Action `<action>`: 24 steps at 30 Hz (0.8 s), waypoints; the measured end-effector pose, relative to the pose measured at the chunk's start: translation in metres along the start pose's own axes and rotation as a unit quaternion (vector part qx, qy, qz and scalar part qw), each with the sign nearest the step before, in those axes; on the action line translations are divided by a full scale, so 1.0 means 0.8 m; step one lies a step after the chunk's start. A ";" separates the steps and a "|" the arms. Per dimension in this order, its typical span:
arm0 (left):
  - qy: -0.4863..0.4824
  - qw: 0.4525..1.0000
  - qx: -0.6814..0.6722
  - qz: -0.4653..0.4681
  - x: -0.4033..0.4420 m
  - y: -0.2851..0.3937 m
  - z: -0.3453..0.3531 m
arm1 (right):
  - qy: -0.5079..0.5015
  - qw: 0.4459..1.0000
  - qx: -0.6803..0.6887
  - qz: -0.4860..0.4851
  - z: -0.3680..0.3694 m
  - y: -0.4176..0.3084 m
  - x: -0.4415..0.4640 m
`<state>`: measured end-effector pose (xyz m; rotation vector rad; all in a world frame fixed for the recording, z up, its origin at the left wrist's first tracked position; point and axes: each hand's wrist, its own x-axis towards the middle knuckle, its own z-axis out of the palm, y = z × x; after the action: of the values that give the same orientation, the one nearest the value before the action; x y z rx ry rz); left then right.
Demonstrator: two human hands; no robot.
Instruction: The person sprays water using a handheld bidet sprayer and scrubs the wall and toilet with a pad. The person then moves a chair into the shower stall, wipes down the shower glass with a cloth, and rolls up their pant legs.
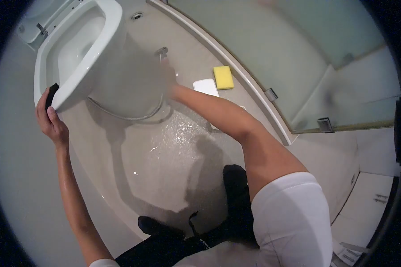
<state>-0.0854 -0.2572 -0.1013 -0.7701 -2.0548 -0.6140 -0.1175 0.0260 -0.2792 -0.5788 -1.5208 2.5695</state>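
At the left, my left hand (52, 119) is closed round a small black object (52, 95) at the front rim of the white toilet (67, 95). My right arm reaches forward over the wet floor (178, 138). My right hand (168, 76) is blurred, beside a metal shower head (161, 51); its fingers and grip cannot be made out. A grey hose (133, 119) curves along the floor below the toilet. Just right of my right hand lie a white flat object (205, 87) and a yellow sponge (223, 77).
A frosted glass panel (272, 49) with metal hinges stands along a raised white sill (236, 66) on the right. A round drain (137, 16) is at the top. My dark-clad feet are at the bottom. White cabinets (365, 200) are at the lower right.
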 end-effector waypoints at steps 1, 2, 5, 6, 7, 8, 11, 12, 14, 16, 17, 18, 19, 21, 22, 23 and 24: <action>-0.003 1.000 0.010 0.008 0.001 0.001 0.000 | 0.023 1.000 0.001 0.019 -0.003 -0.002 -0.002; -0.004 1.000 0.011 0.006 0.001 0.001 0.001 | 0.033 0.999 0.019 0.007 -0.003 -0.023 -0.009; 0.015 1.000 0.018 0.009 -0.003 -0.007 0.003 | 0.037 0.998 0.023 -0.038 0.003 -0.049 -0.021; 0.013 0.999 0.025 0.019 -0.004 -0.011 0.002 | 0.029 0.997 0.011 -0.072 0.005 -0.053 -0.024; 0.013 0.999 0.031 0.028 -0.004 -0.015 0.002 | 0.021 0.994 -0.002 -0.106 0.005 -0.056 -0.027; 0.014 0.999 0.029 0.024 -0.004 -0.016 0.004 | -0.013 0.996 0.029 -0.089 0.004 -0.019 -0.017; 0.034 0.999 -0.025 0.004 -0.009 -0.019 0.009 | -0.040 0.984 -0.124 -0.124 0.006 0.057 -0.067; 0.037 0.999 -0.016 -0.003 -0.011 -0.023 0.009 | -0.026 0.960 -0.228 -0.163 0.007 0.086 -0.100; 0.042 0.999 -0.017 -0.011 -0.011 -0.024 0.011 | -0.041 0.937 -0.340 -0.070 0.011 0.111 -0.146; 0.036 0.999 -0.020 -0.006 -0.008 -0.021 0.011 | -0.073 0.942 -0.315 0.092 0.019 0.095 -0.161; 0.030 0.999 -0.021 -0.001 -0.007 -0.020 0.009 | -0.122 0.942 -0.279 0.138 0.022 0.105 -0.151; 0.006 1.000 -0.001 0.002 -0.005 -0.020 0.003 | -0.204 0.952 -0.193 0.125 0.024 0.143 -0.111; 0.001 1.000 -0.001 -0.005 -0.005 -0.020 0.000 | -0.288 0.945 -0.094 0.127 0.026 0.182 -0.073; -0.002 1.000 0.025 0.018 -0.006 -0.025 0.002 | -0.422 0.895 -0.071 0.123 0.023 0.173 -0.013; -0.007 0.999 0.028 0.046 -0.006 -0.029 -0.001 | -0.451 0.863 -0.210 0.090 0.004 0.118 0.014; -0.010 0.999 0.031 0.041 -0.005 -0.032 -0.001 | -0.463 0.809 -0.357 0.060 -0.020 0.079 0.047; -0.007 0.999 0.012 0.047 -0.005 -0.032 0.000 | -0.458 0.714 -0.528 0.045 -0.058 0.054 0.073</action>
<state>-0.1021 -0.2761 -0.1083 -0.8527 -2.0232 -0.5313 -0.1499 0.0589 -0.3523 0.8148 -3.3022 1.7309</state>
